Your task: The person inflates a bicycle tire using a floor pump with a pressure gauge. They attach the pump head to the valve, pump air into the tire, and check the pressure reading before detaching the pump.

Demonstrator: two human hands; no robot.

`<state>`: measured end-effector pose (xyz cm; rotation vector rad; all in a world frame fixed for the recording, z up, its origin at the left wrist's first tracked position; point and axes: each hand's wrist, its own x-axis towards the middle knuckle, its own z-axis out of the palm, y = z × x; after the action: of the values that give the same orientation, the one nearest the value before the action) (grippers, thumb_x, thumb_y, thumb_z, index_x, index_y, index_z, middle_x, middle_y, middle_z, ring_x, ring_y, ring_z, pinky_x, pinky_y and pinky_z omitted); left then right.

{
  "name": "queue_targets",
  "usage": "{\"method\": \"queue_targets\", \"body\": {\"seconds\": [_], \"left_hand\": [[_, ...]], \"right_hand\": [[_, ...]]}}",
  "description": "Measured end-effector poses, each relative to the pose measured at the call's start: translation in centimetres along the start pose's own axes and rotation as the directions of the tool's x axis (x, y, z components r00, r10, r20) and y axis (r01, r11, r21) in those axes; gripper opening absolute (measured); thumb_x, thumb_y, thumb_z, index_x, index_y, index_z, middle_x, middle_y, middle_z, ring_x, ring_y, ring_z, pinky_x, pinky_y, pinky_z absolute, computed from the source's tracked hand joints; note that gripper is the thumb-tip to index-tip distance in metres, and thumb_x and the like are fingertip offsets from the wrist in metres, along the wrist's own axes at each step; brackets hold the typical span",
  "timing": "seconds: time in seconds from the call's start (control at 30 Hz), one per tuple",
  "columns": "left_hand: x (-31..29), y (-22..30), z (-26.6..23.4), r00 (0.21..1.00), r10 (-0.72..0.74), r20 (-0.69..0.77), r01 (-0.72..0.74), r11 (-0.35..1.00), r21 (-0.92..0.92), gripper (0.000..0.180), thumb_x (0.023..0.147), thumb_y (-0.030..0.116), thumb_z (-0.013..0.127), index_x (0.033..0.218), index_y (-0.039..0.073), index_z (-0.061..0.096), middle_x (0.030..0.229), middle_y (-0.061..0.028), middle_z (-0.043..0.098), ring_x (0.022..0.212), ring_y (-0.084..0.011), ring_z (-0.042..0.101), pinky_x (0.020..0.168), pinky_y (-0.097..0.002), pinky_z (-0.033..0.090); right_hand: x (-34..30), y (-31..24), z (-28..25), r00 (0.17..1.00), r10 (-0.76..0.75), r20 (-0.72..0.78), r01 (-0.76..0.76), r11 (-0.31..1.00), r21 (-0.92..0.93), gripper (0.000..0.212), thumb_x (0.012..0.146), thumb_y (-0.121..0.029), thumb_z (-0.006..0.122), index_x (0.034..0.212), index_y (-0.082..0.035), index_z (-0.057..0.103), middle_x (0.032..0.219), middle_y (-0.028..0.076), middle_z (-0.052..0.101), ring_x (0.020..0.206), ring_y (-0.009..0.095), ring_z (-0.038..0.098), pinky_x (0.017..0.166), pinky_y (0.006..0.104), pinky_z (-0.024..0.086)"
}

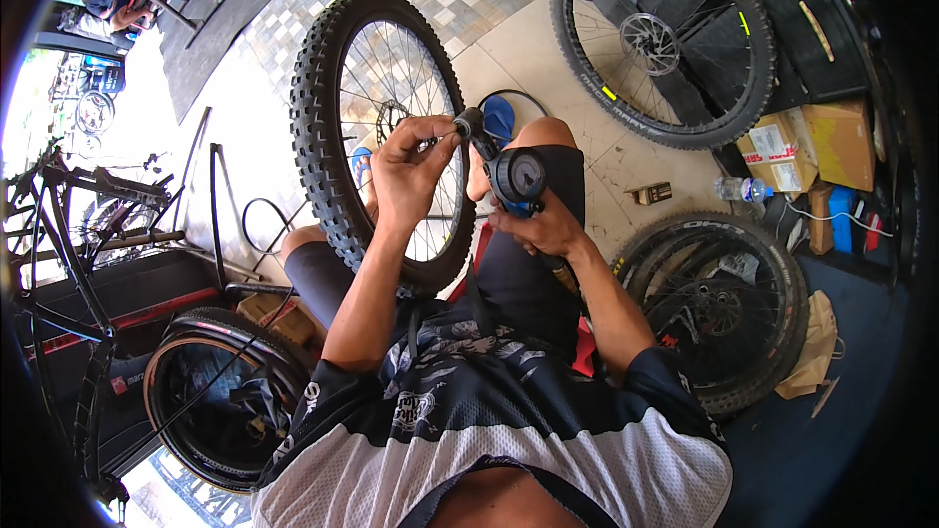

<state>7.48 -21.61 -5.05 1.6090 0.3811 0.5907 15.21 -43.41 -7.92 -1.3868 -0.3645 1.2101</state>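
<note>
One upright wheel between the knees, one air gauge in the right hand

Largest comes one bicycle frame [78,274], dark and bare of wheels, along the left side. One wheel [318,127] with a chunky knobbly tyre stands upright between the person's legs, in front of the lap and a little left of centre. A second wheel [649,44], with one brake disc at its middle, leans at the upper right. Wheels and tyres lie in two further groups: a stack [724,298] on the right, and a bundle [277,352] at the lower left; their overlap hides the exact count in each. Two cardboard boxes [841,142] sit side by side at the right, with one paper bag [814,347] beside the stack and one clear bottle [740,189] near the boxes.

Both forearms reach forward, elbows bent and spread. The left hand [416,161] is raised in front of the wheel's spokes, its thumb and forefinger pinched together against one black nozzle [469,125]; what lies between the fingertips cannot be told. The right hand [543,225], lower and nearer the right knee, has its fingers wrapped around one round-faced air gauge [526,176], dial turned upward, just beside the nozzle
</note>
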Motion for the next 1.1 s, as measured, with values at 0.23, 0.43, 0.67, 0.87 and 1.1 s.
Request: {"method": "queue_targets", "body": {"seconds": [0.23, 0.43, 0.67, 0.87, 1.1], "left_hand": [[-0.6, -0.8, 0.1, 0.995, -0.099, 0.015, 0.100, 0.956, -0.275, 0.017, 0.095, -0.006, 0.075, 0.111, -0.003, 0.073, 0.116, -0.0119, 0.072, 0.112, -0.0170, 0.069, 0.096, -0.0338, 0.062], [-0.8, -0.4, 0.5, 0.975, -0.213, 0.056, 0.217, 0.875, -0.434, 0.041, 0.098, 0.003, 0.075, 0.137, -0.002, 0.061, 0.125, -0.0143, 0.070, 0.112, -0.0233, 0.072, 0.098, -0.0398, 0.064], [-0.5, 1.2, 0.8, 0.924, -0.268, 0.271, 0.370, 0.803, -0.467, 0.048, 0.103, 0.008, 0.064, 0.148, -0.003, 0.054, 0.130, -0.0172, 0.071, 0.117, -0.0239, 0.071, 0.099, -0.0395, 0.061], [0.0, 1.4, 1.1, 0.946, -0.240, 0.216, 0.307, 0.877, -0.369, 0.038, 0.102, 0.003, 0.059, 0.139, -0.005, 0.058, 0.120, -0.0162, 0.072, 0.109, -0.0226, 0.073, 0.094, -0.0378, 0.062], [-0.2, 1.9, 1.5, 0.940, -0.305, 0.152, 0.340, 0.872, -0.353, 0.034, 0.103, 0.006, 0.061, 0.136, -0.005, 0.060, 0.118, -0.0141, 0.073, 0.104, -0.0182, 0.073, 0.092, -0.0345, 0.062]], "right_hand": [[-0.2, -0.2, 0.0, 0.998, 0.014, 0.059, -0.017, 0.998, 0.061, 0.033, 0.089, -0.024, 0.084, 0.108, -0.007, 0.063, 0.076, 0.001, 0.062, 0.046, 0.008, 0.050, 0.042, 0.0266, 0.040], [-0.4, -0.5, 0.2, 0.994, -0.051, 0.095, 0.044, 0.996, 0.073, 0.031, 0.090, -0.022, 0.082, 0.108, -0.006, 0.063, 0.076, 0.000, 0.061, 0.046, 0.008, 0.050, 0.042, 0.0259, 0.040], [-0.8, -0.8, 0.5, 0.991, -0.056, 0.124, 0.044, 0.994, 0.099, 0.032, 0.089, -0.022, 0.083, 0.109, -0.006, 0.064, 0.076, -0.001, 0.060, 0.048, 0.007, 0.050, 0.042, 0.0254, 0.040], [-0.9, -0.5, 0.4, 0.990, -0.048, 0.131, 0.032, 0.992, 0.122, 0.032, 0.090, -0.021, 0.084, 0.110, -0.006, 0.064, 0.074, -0.002, 0.060, 0.048, 0.006, 0.049, 0.042, 0.0255, 0.040], [-0.6, 0.4, 0.7, 0.993, -0.035, 0.116, 0.024, 0.995, 0.096, 0.032, 0.091, -0.021, 0.083, 0.111, -0.006, 0.064, 0.072, -0.002, 0.059, 0.047, 0.007, 0.050, 0.042, 0.0258, 0.040]]}}
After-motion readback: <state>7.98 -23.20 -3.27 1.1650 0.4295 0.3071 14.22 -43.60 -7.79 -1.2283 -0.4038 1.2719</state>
